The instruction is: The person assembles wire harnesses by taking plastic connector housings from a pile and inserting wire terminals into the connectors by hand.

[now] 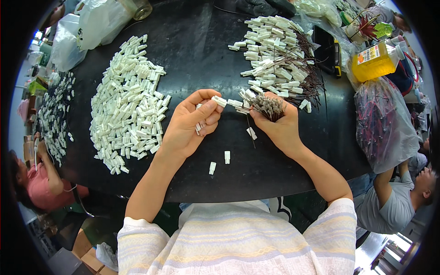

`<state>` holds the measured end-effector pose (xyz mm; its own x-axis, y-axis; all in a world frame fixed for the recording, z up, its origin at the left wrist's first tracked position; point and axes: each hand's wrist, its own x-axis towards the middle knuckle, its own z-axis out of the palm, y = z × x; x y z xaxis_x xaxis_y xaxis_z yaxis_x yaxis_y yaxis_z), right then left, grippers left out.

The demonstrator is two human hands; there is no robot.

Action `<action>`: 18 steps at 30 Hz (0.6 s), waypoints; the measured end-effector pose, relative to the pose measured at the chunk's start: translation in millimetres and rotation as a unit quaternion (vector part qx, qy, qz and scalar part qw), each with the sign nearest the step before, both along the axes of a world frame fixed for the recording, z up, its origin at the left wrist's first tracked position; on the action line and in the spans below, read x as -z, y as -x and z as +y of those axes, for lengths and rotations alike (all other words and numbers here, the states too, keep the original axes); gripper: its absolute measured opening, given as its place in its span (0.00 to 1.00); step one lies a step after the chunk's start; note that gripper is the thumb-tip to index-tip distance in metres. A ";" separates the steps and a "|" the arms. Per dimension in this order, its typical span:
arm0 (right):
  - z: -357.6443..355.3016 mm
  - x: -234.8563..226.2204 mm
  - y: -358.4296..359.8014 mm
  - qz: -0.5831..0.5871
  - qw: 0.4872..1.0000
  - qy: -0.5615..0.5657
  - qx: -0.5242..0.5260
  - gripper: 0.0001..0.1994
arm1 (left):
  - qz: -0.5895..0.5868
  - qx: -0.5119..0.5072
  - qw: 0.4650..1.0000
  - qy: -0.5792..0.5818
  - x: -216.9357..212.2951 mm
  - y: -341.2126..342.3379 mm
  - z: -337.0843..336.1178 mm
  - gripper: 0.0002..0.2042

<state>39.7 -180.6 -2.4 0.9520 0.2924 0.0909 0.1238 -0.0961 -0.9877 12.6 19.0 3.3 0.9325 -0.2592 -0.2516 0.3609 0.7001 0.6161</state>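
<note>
My left hand (187, 123) pinches a small white plastic connector housing (219, 101) between thumb and forefinger, with more white housings tucked under its curled fingers. To its right, my right hand (285, 128) is wrapped round a dense bundle of thin dark wires with metallic-looking tips (269, 106). Several white housings (238, 105) sit at the bundle's left side, close to my left fingertips; I cannot tell which are fitted on wires. Below the bundle, a single thin wire (253, 140) hangs beside another white housing (251, 133). Two loose housings (227, 157) lie nearer to me.
A large heap of white housings (128, 105) covers the left of the black table (197, 59). White housings with dark wires (275, 59) are piled at the back right, beside a black-and-yellow device (327, 50). Further right are a yellow liquid bottle (373, 62) and a plastic bag (382, 121). People sit at both sides.
</note>
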 end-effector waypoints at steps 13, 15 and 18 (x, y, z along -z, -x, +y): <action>-0.6 -3.5 -0.3 -0.052 0.998 0.036 -0.008 0.06 | -0.019 0.004 0.999 -0.034 0.8 0.9 -2.0 0.07; -0.7 -3.7 -0.4 -0.044 0.998 0.034 -0.009 0.05 | -0.022 0.008 0.999 -0.037 0.8 1.3 -2.2 0.07; -0.5 -2.5 -0.2 -0.035 0.999 0.026 -0.006 0.05 | -0.039 0.006 0.996 -0.085 -1.3 2.9 -4.7 0.07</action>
